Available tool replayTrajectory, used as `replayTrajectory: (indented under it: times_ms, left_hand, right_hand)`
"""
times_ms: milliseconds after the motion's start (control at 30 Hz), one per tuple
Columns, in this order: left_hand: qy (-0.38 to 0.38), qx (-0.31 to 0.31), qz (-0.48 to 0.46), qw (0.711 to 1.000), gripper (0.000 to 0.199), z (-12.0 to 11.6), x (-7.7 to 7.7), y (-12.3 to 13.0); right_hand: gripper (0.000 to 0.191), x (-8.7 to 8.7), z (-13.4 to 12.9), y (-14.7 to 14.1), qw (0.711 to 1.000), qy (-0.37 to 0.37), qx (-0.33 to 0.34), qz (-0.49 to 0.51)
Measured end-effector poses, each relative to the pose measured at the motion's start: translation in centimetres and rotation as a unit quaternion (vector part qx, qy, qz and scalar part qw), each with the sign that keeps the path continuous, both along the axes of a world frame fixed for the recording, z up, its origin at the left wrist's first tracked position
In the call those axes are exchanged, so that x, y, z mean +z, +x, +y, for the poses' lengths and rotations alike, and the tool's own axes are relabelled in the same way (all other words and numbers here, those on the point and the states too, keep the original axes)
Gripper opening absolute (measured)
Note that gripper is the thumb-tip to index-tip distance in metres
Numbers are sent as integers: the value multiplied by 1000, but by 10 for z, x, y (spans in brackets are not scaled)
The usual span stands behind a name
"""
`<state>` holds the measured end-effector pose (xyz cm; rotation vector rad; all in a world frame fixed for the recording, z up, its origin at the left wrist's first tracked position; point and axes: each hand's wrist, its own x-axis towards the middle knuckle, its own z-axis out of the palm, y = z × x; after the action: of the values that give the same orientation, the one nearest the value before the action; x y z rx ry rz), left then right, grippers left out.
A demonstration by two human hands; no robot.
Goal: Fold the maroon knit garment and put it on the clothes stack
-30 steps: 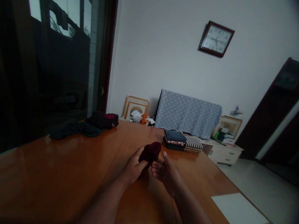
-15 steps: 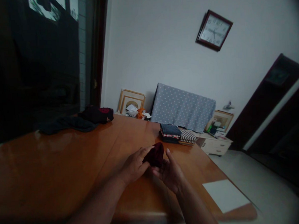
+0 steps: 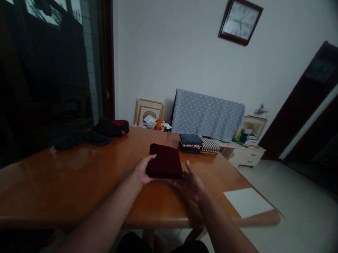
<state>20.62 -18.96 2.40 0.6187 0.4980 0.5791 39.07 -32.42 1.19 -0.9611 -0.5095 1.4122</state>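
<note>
A dark maroon folded cloth (image 3: 165, 162), a neat thick square, is held above the table in front of me. My left hand (image 3: 143, 170) grips its left edge, thumb on top and the other fingers hidden underneath. At the lower right corner is my right hand (image 3: 191, 185), palm turned up, thumb raised and apart from the cloth. Its fingertips reach toward the underside of that corner; whether they touch it I cannot tell. Just beyond the cloth lie a folded denim and patterned stack (image 3: 190, 142) and a folded black-and-white striped piece (image 3: 210, 146).
The glossy wooden table (image 3: 104, 181) carries dark rumpled clothes (image 3: 110, 128) at far left and a white sheet (image 3: 247, 201) near its right corner. Beyond stand a grey dotted cloth-covered panel (image 3: 207, 111) and a white cabinet (image 3: 245, 155).
The maroon cloth has turned from a bunched, narrow view to a flat square facing up. My left hand has shifted left along with its edge. The camera view has tipped slightly downward.
</note>
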Motion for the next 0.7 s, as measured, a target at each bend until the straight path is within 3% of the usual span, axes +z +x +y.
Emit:
replayTrajectory:
  times_ms: [100,267,500,700]
  left_hand:
    - [-14,-11,15,1000,42,-6,1,7]
    - [-4,-3,30,1000,41,-19,-1,11]
    - [37,-91,14,995,77,-41,7,-9]
    - [61,-93,37,993,52,-45,3,-14]
  right_hand:
    - [59,6,1,-6,998,-1,46,48]
    - [43,7,1,-7,998,-41,-7,38]
    - [36,-1,-8,0,998,-44,-31,27]
    - [36,3,-18,2,998,-45,-37,20]
